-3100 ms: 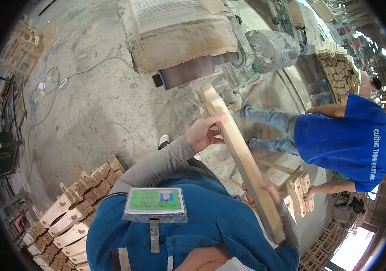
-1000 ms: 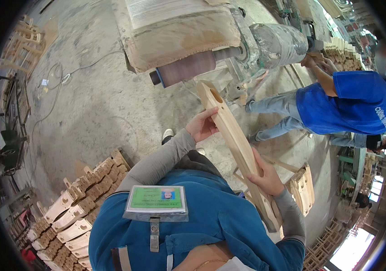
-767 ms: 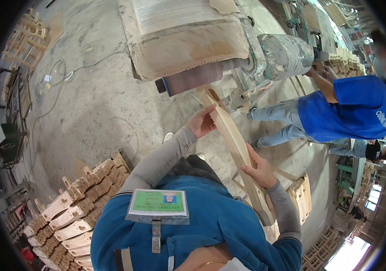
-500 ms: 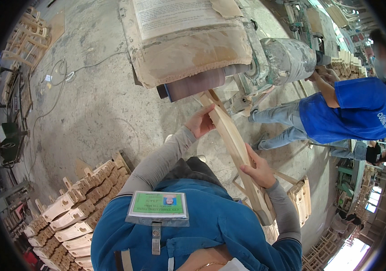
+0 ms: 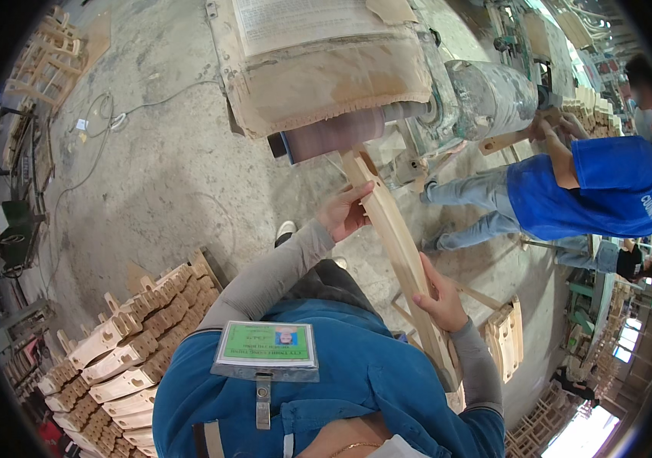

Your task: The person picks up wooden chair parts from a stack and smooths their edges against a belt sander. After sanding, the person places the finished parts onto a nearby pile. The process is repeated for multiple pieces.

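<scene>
I hold a long, slightly curved pale wooden piece (image 5: pixel 395 237) with both hands. My left hand (image 5: pixel 343 212) grips it near its upper end. My right hand (image 5: pixel 440 299) grips it lower down, close to my body. The piece's upper tip touches the brown sanding belt (image 5: pixel 334 136) of a sanding machine (image 5: pixel 326 61) in front of me. My sleeves are grey and a green badge (image 5: pixel 266 347) hangs on my blue top.
A person in a blue shirt (image 5: pixel 608 187) works at the machine's far side on the right, holding another wooden piece. Stacked wooden parts (image 5: pixel 124 343) lie at lower left, more parts (image 5: pixel 505 340) at lower right. Cables run over the concrete floor (image 5: pixel 150 153).
The wooden piece has moved up and forward so its tip now meets the sanding belt. The person on the right has shifted toward the machine's far end.
</scene>
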`<move>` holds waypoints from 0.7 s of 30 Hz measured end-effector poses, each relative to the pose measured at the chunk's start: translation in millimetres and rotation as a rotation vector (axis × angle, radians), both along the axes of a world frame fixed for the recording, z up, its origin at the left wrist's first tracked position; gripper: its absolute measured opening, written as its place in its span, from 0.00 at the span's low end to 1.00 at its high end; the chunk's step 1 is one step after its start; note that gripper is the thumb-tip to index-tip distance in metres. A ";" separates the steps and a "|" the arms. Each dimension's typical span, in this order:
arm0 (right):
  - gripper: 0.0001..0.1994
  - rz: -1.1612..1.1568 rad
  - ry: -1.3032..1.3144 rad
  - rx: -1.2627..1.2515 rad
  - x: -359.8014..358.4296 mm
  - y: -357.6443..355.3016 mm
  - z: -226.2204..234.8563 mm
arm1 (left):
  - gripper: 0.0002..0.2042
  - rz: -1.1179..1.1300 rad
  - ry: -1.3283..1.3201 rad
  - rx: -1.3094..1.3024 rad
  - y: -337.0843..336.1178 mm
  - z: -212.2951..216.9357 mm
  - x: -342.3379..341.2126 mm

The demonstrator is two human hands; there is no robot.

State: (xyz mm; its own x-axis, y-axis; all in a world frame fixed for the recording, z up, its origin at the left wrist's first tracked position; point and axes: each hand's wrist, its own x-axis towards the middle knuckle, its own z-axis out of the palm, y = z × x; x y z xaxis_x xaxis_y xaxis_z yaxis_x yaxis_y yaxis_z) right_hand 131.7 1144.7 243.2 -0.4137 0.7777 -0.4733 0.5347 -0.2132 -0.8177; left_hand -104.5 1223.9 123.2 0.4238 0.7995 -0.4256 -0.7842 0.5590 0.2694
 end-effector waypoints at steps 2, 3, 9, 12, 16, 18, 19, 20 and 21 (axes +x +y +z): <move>0.41 -0.016 0.016 -0.066 9.0 -13.1 0.0 | 0.21 -0.018 0.045 -0.016 -11.8 8.6 3.4; 0.41 -0.026 0.023 -0.094 12.7 -19.1 -0.1 | 0.21 -0.027 0.064 -0.025 -16.9 13.8 4.7; 0.33 -0.436 0.708 -0.879 20.2 -42.1 -13.5 | 0.24 -0.034 0.153 -0.030 -28.6 28.7 4.9; 0.31 -0.524 0.798 -0.987 -0.2 -39.7 -21.5 | 0.27 -0.011 0.253 -0.068 -22.3 25.6 -0.2; 0.33 -0.561 0.870 -0.883 -23.5 -34.5 -30.1 | 0.30 -0.015 0.330 -0.070 -7.7 21.4 -11.5; 0.33 -0.558 0.867 -0.872 -32.6 -29.9 -30.7 | 0.30 -0.004 0.336 -0.090 -3.8 19.4 -16.2; 0.33 -0.557 0.878 -0.869 -35.4 -29.1 -31.9 | 0.31 0.000 0.338 -0.100 -1.8 19.2 -18.2; 0.32 -0.556 0.890 -0.866 -37.6 -28.7 -33.5 | 0.32 -0.010 0.335 -0.093 0.3 19.1 -20.2; 0.32 -0.557 0.901 -0.862 -39.9 -29.0 -34.6 | 0.34 -0.022 0.330 -0.086 1.8 17.9 -21.5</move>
State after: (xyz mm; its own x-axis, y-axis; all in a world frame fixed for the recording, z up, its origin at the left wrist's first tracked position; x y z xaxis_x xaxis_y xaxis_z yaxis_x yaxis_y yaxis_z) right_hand 91.7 1115.7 208.6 -0.5653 0.5397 -0.6238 -0.4321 -0.8380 -0.3334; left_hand -126.0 1225.7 141.1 0.2690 0.7471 -0.6079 -0.6500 0.6066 0.4578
